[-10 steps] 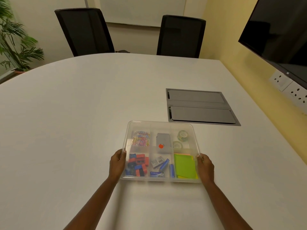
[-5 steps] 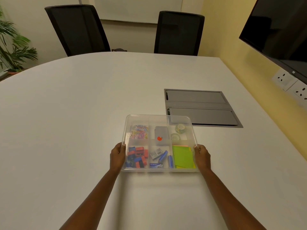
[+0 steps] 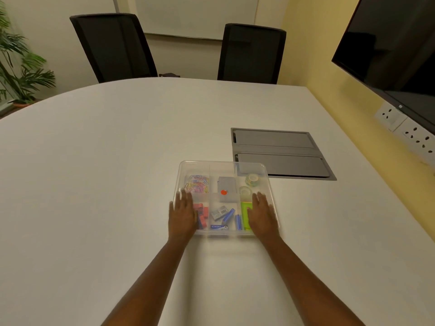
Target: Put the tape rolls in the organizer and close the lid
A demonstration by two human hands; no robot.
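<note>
Organizer (image 3: 224, 164), clear plastic, lidded. Landmark for all entries below. It lies flat on the white table (image 3: 94, 184), directly ahead of you.

Left hand (image 3: 183, 214): fingers spread, palm down on the lid (image 3: 226, 201) over the organizer's near-left part. It grips nothing.

Right hand (image 3: 262, 214): fingers spread, palm down over the organizer's near-right part. It grips nothing.

Lid: thin, transparent, smooth, rounded corners. It looks seated on the tray, though whether the edges have clicked home cannot be told. Judged light and somewhat flexible; press along the rim rather than the middle, where the sheet would likely bow. Glossy, so flat palms may slide.

Near row, seen through the lid: red and blue blocks (image 3: 203, 215) at left, blue cylinders (image 3: 229, 215) and a small printed box in the middle, a green pad (image 3: 244, 215) at right, partly under your right hand.

Far row: coloured paper clips (image 3: 197, 184) at left, a grey flat item with a red dot (image 3: 226, 188) in the middle.

Tape rolls (image 3: 252, 179), two, in the far-right compartment: small rings, pale and translucent, one nearer and one farther. Judged light, stiff, not fragile; they may roll if the organizer tilts.

To lift the organizer, take it by the two side walls and keep it level.

Beyond the organizer, far-right: a grey metal hatch (image 3: 280, 152) set flush in the table, partly under the organizer's far-right corner.

Farther still: two black chairs (image 3: 113, 45) at the table's far edge.
</note>
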